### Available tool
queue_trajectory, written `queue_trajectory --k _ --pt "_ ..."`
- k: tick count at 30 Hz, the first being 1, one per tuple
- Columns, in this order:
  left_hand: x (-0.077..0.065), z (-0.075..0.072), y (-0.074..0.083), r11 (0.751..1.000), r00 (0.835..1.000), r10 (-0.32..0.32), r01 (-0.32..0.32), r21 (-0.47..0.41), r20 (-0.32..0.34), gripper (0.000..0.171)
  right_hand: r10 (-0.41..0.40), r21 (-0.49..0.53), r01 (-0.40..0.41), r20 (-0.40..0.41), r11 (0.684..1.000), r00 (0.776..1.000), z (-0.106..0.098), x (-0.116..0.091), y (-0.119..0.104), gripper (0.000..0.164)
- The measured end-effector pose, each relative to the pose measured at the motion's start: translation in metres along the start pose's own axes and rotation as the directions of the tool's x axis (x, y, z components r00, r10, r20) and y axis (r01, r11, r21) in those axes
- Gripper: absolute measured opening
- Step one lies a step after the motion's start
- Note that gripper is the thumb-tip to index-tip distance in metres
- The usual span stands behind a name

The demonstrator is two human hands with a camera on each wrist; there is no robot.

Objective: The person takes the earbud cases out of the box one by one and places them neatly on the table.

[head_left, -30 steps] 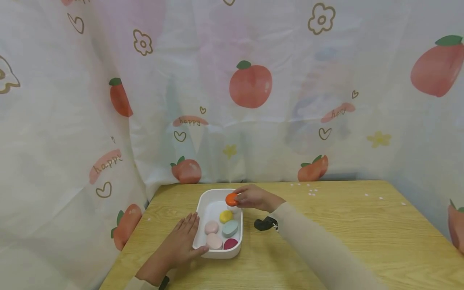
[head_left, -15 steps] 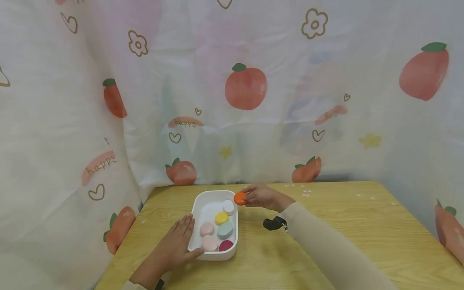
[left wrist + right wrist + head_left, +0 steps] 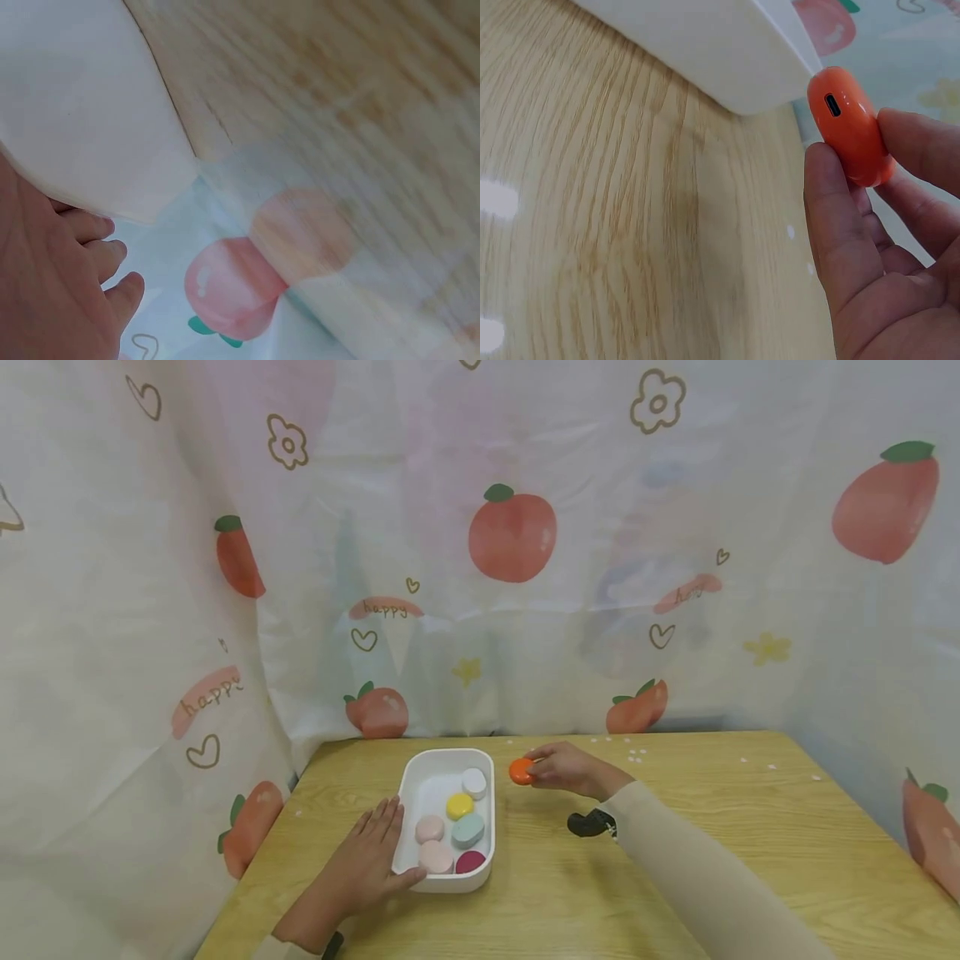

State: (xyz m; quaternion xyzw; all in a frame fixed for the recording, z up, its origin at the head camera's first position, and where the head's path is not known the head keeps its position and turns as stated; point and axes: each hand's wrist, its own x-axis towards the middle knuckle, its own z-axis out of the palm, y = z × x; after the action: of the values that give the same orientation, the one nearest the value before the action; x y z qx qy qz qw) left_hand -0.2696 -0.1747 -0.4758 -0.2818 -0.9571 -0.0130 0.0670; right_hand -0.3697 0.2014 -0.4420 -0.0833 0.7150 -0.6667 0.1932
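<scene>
Cloth (image 3: 97, 610), creased and printed with red fruit, hangs on your left; near it your left hand (image 3: 365, 866) rests along the smooth, round-cornered white tray (image 3: 457, 884), grip apart, fingers straight against its wall. Inside lie rounded, puck-like shapes: two pale pink discs (image 3: 437, 857), a yellow disc (image 3: 460, 806), a blue-green disc (image 3: 468, 831), a dark red disc (image 3: 471, 862) and a white disc (image 3: 474, 783). Just right of the tray, above the wood-grained worktop (image 3: 750, 843), the glossy orange piece (image 3: 520, 772), dark-slotted at its edge, has your right hand's (image 3: 566, 767) grip clamped on it.
</scene>
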Motion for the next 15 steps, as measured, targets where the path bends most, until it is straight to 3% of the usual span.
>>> queue_trajectory --k 15 --pt "0.002 0.0 -0.001 1.0 0.999 -0.02 0.02 -0.012 0.025 0.101 0.023 0.014 -0.022 -0.031 1.0 0.999 -0.028 -0.01 0.019 0.046"
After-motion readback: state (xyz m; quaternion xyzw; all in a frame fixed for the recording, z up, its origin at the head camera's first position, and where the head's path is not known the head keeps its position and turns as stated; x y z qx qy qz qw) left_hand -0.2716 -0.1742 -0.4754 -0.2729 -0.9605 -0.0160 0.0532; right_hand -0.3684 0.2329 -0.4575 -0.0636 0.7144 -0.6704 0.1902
